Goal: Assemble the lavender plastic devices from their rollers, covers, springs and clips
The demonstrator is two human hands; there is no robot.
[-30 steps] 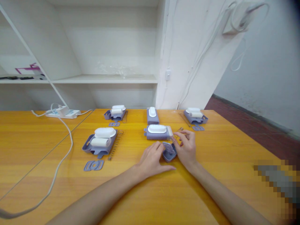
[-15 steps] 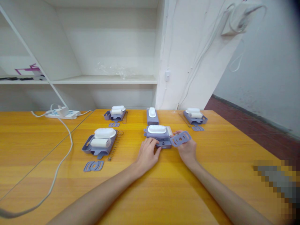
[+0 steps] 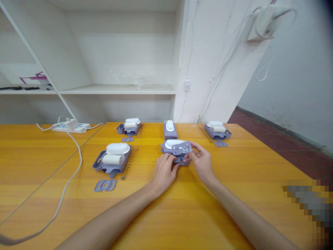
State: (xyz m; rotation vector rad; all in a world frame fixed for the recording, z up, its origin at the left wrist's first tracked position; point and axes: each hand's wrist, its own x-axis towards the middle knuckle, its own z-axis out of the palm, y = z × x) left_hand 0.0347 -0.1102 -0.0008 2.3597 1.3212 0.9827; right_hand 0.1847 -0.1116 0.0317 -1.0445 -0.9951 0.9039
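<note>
My left hand [image 3: 165,170] is closed on the left end of a small purple plastic box [image 3: 185,162] resting on the table. In my right hand [image 3: 201,160] a flat purple plate with slots [image 3: 182,148] is pinched by its right end and held tilted just above the box. The box's inside shows in part beneath the plate. Right behind it lies a purple case [image 3: 163,146] with a white oval brush [image 3: 171,142] on top, partly covered by the plate.
Similar purple sets stand at left [image 3: 114,158], back left [image 3: 132,126] and back right [image 3: 218,129]. A spring [image 3: 126,163] and slotted plate [image 3: 105,185] lie beside the left one. Behind is another brush-topped case [image 3: 170,131]. A power strip [image 3: 71,126] trails a cable [image 3: 74,166].
My right hand has brought the slotted plate leftward from beside the box to above it, turning it flatter. My left hand stays on the box.
</note>
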